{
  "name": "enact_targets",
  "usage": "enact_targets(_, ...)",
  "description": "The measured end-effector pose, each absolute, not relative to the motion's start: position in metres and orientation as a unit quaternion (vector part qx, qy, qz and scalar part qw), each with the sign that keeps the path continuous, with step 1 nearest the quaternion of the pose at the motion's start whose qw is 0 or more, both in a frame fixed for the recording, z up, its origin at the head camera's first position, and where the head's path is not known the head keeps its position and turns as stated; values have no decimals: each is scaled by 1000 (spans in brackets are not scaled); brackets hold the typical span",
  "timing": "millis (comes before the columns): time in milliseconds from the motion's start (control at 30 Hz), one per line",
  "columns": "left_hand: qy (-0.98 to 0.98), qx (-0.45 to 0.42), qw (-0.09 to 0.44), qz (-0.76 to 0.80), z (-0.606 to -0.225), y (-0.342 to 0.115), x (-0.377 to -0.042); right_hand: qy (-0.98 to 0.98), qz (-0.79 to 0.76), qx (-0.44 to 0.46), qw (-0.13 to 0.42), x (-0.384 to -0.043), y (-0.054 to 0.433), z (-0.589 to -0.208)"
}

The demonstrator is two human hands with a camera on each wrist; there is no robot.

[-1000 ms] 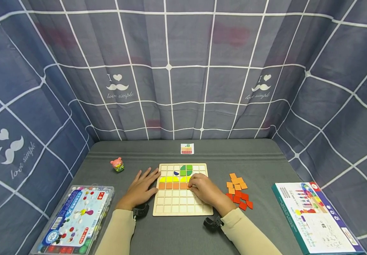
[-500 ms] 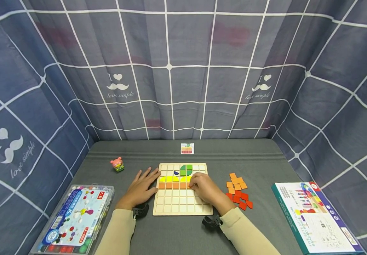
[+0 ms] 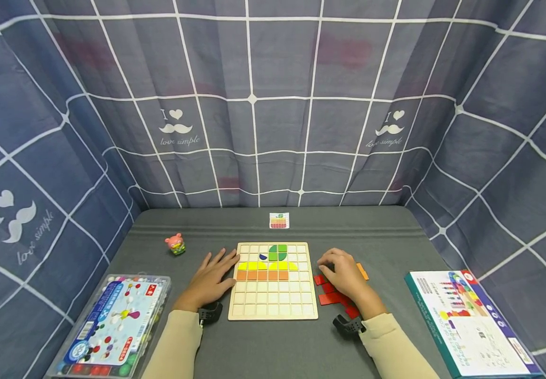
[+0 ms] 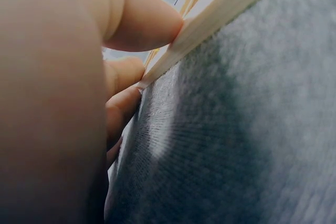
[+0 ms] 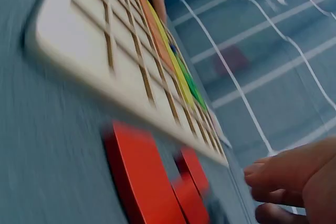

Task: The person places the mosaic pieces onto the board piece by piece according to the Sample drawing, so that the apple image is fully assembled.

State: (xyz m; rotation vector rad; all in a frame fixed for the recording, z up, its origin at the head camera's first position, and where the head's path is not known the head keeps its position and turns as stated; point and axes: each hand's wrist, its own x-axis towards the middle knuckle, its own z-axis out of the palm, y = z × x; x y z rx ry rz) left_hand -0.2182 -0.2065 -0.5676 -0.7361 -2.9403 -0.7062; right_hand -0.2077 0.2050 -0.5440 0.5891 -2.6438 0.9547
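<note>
The wooden grid board [image 3: 273,300] lies mid-table. It carries a row of orange square tiles [image 3: 262,275], a yellow row [image 3: 252,266], green pieces [image 3: 277,252] and a small blue piece [image 3: 262,257]. My left hand [image 3: 210,281] rests at its left edge with fingers spread; in the left wrist view the thumb [image 4: 149,27] touches the side of the board. To the right of the board, my right hand [image 3: 346,273] hovers over loose red tiles [image 3: 330,298], fingers loosely bent. Nothing shows between its fingers [image 5: 286,171] in the right wrist view. One loose orange tile [image 3: 362,271] peeks out behind it.
A small pattern card [image 3: 279,220] lies behind the board. The pink pig figure [image 3: 175,244] stands back left. A clear plastic case [image 3: 111,326] sits front left, a flat box [image 3: 472,323] front right. Gridded curtain [image 3: 273,126] surrounds the table.
My right hand has left the board and moved right to the loose tiles. The red tiles now lie further left, closer to the board. My left hand has stayed put.
</note>
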Motion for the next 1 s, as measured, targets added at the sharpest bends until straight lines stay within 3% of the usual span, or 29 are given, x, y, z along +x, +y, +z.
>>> enact_targets(233,-945,-237,15,-224,-569,-208,-219,-931,299,189,92,-204,242,-544)
enact_targets(567,-946,-234,11,-224,-568,-206,-218,-946,274,164,58,-193,252,-541)
enact_targets(1000,-944,-238,15,-230,-568,-206,-218,-951,258,147,82,-192,251,-546)
